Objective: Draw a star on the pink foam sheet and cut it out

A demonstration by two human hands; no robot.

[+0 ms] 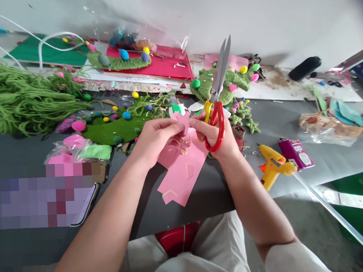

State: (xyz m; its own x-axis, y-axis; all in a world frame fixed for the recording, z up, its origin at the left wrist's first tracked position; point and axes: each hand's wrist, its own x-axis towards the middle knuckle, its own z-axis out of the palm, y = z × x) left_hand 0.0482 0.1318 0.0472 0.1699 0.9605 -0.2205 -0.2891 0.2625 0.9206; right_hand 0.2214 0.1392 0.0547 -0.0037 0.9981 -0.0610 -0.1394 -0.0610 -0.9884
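My left hand (159, 139) pinches a small pink star-like paper piece (183, 119) between thumb and fingers. My right hand (219, 136) has the scissors (221, 70) hooked on it, with red and yellow handles and blades pointing up and away. The tips of the right thumb and forefinger touch or nearly touch the right side of the small piece. Below both hands, a larger pink sheet (183, 180) with notched edges lies on the dark table, with thin scraps on it.
A yellow glue gun (273, 164) lies right of my forearm by a purple box (299, 153). Green yarn (26, 94) is piled at left. Green felt (109, 130) and wrapped green shapes (224, 86) with colored balls lie behind the hands. A phone (88, 202) rests at lower left.
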